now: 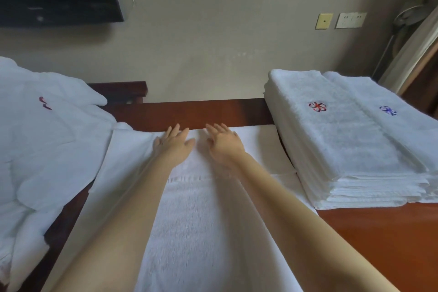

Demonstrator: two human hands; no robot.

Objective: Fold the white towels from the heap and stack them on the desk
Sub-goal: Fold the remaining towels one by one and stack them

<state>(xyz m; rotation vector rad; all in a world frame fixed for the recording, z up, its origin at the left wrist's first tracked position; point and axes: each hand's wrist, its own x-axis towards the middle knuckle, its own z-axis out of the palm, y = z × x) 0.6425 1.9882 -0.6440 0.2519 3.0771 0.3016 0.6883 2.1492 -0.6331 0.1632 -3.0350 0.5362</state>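
A towel [189, 216] is spread lengthwise on the surface [379, 244], between the heap [42, 140] at the left and the stack [343, 140] at the right. The left hand [174, 144] and the right hand [224, 144] are laid flat on its far end, side by side and just apart. Their fingers are stretched out straight and slightly spread; nothing is grasped. A red and a blue emblem are seen atop the stack.
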